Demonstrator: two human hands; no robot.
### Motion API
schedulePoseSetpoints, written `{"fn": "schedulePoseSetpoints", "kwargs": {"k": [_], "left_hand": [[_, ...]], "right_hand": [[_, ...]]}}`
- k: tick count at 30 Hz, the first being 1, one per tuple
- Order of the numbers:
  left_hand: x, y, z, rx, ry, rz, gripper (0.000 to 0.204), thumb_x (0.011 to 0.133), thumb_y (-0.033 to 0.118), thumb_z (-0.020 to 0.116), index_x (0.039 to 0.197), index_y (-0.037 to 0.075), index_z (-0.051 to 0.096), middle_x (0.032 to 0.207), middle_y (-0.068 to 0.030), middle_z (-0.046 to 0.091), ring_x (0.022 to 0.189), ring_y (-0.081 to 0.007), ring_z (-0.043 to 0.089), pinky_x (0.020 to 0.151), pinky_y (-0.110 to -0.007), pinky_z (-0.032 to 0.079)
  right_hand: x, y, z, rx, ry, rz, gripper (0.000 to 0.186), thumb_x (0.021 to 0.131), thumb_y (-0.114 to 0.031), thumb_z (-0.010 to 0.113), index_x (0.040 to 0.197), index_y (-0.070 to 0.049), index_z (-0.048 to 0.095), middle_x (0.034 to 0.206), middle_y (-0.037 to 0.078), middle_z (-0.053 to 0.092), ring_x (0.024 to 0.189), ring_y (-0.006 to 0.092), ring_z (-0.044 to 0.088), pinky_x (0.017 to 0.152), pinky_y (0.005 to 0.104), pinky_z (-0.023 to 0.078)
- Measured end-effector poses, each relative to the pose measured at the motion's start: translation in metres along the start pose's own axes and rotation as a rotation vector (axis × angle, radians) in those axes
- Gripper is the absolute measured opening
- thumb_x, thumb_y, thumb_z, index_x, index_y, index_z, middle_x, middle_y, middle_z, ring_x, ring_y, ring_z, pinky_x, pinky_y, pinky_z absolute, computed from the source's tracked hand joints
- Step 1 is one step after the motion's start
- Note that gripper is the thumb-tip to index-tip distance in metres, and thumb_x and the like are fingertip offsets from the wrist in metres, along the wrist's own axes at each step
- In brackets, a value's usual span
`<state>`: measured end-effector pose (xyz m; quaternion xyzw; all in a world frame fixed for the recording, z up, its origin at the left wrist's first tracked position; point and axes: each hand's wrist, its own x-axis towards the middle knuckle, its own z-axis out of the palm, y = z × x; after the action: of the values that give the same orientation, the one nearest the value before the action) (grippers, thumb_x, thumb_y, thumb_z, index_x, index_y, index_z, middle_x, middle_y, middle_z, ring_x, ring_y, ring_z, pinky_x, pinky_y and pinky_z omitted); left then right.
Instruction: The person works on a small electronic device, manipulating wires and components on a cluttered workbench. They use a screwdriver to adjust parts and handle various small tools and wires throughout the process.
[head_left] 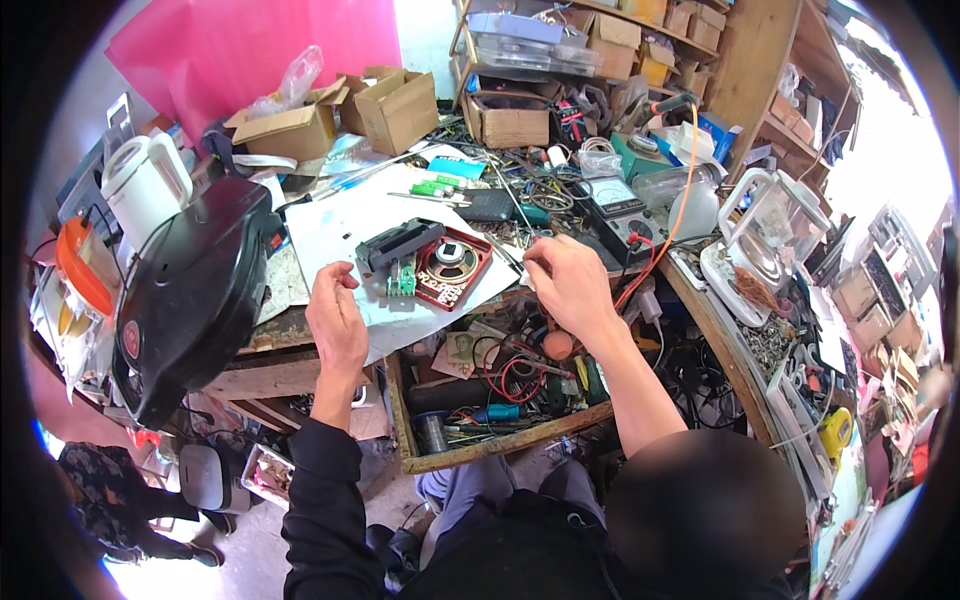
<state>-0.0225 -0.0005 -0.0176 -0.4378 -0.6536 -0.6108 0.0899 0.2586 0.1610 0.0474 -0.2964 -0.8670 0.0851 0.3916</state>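
Observation:
On a white sheet [385,318] at the middle of the bench lies an opened small device. Its red casing half [437,289] holds a round speaker [452,262]. Next to it are a black casing part [400,243] and a green circuit board [401,279]. My left hand [337,312] is just left of the board, fingers loosely bent and apart, holding nothing visible. My right hand [568,280] is to the right of the casing, thumb and fingers pinched together; what they hold is too small to tell. A thin rod [512,195] reaches toward these fingertips.
Below the bench edge, an open drawer [500,440] holds wires, tools and a solder spool [432,434]. An analog multimeter [618,208] stands beyond my right hand, with an orange cable [684,205] beside it. Left are a black appliance [195,290] and white jug [146,182]; cardboard boxes [397,112] stand behind.

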Motion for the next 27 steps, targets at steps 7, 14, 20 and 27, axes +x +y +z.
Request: {"fn": "schedulePoseSetpoints", "kwargs": {"k": [7,14,20,27], "left_hand": [[-0.001,0.004,-0.001,-0.089,0.044,-0.059,0.028,0.107,0.001,0.045,0.125,-0.002,0.066,0.1,-0.0105,0.074,0.072,-0.0106,0.056,0.068,-0.03,0.049],[-0.002,0.003,-0.005,-0.104,0.041,-0.092,0.027,0.107,0.001,0.046,0.126,-0.002,0.066,0.1,-0.0105,0.075,0.074,-0.0114,0.058,0.07,-0.03,0.05],[-0.003,0.002,-0.002,-0.166,0.069,-0.068,0.028,0.108,0.001,0.047,0.131,-0.002,0.063,0.109,-0.0124,0.076,0.076,-0.0125,0.06,0.073,-0.03,0.052],[-0.004,0.006,-0.006,-0.158,0.061,-0.061,0.027,0.109,-0.001,0.047,0.131,-0.002,0.062,0.113,-0.0128,0.075,0.079,-0.0138,0.065,0.075,-0.03,0.054]], "right_hand": [[0.051,-0.003,0.022,-0.291,-0.316,0.148,0.023,0.088,-0.021,0.073,0.091,0.001,0.079,0.094,0.026,0.076,0.097,0.0446,0.074,0.088,0.0519,0.059],[0.065,-0.011,0.021,-0.345,-0.447,0.179,0.022,0.087,-0.013,0.072,0.097,0.005,0.079,0.1,0.03,0.077,0.1,0.0446,0.077,0.091,0.0522,0.061],[0.067,0.002,0.02,-0.175,-0.169,0.164,0.024,0.092,-0.016,0.068,0.097,0.007,0.072,0.094,0.031,0.075,0.095,0.0482,0.074,0.088,0.0552,0.059],[0.058,0.007,0.029,0.447,-0.056,0.282,0.023,0.095,-0.008,0.066,0.114,0.005,0.066,0.081,0.016,0.076,0.073,0.0227,0.078,0.065,0.0365,0.061]]}}
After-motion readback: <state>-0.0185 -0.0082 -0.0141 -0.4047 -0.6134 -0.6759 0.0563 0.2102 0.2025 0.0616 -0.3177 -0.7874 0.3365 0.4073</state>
